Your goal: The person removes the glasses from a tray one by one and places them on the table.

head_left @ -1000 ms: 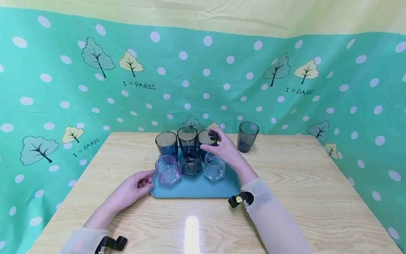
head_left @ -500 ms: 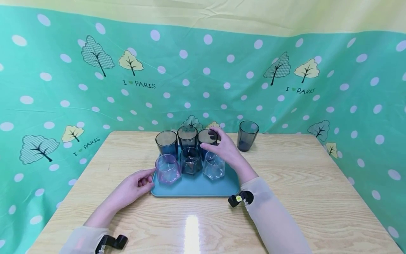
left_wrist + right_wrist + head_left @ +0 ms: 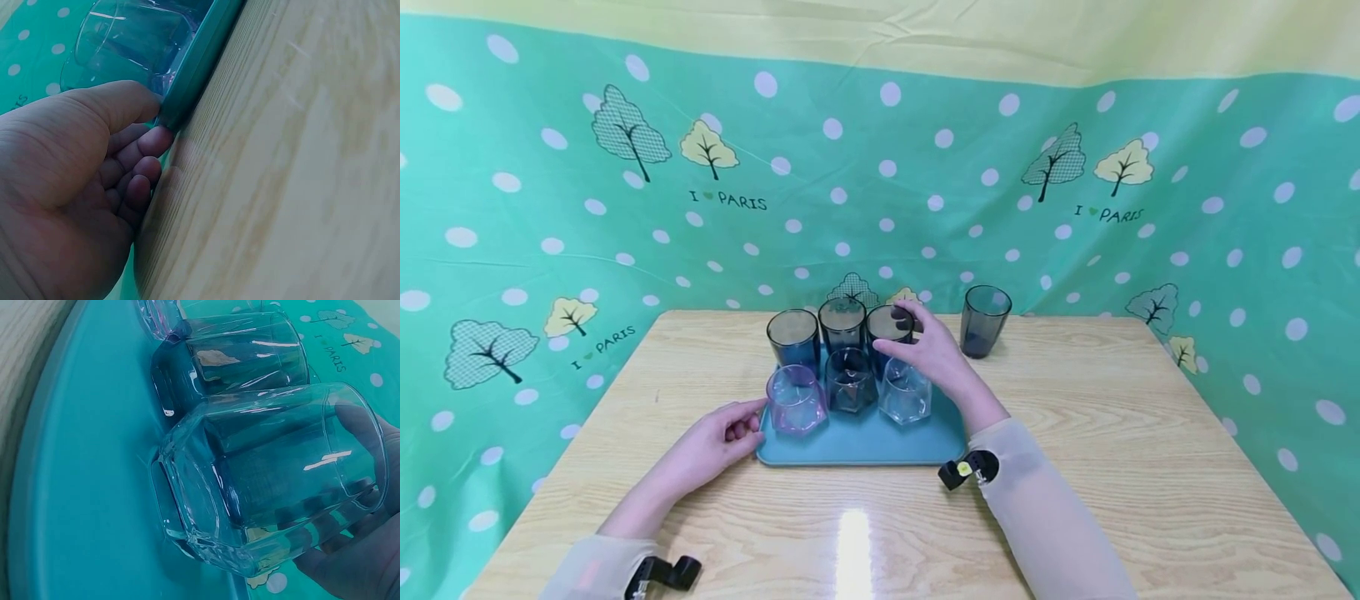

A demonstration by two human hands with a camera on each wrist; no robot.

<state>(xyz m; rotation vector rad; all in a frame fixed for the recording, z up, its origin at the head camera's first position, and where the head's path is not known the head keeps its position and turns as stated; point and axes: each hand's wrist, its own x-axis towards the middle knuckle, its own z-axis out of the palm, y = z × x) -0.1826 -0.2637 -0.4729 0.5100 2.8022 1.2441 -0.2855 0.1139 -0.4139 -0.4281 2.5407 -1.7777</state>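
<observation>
My left hand (image 3: pixel 718 442) pinches the left edge of a blue tray (image 3: pixel 865 452) between thumb and fingers; the left wrist view shows the fingertips at the tray rim (image 3: pixel 187 81). My right hand (image 3: pixel 936 354) grips a tall dark glass (image 3: pixel 883 323) at the back right of the tray, thumb on the near side and fingers around the far side. Two more tall dark glasses (image 3: pixel 793 337) stand beside it. In front sit a pinkish glass (image 3: pixel 797 404), a short dark glass (image 3: pixel 852 383) and a clear glass (image 3: pixel 906 396), which partly covers the right hand in the right wrist view.
Another tall dark glass (image 3: pixel 985 323) stands on the wooden table (image 3: pixel 1112 450), behind and to the right of the tray. A green dotted cloth (image 3: pixel 880 167) hangs along the back and sides of the table.
</observation>
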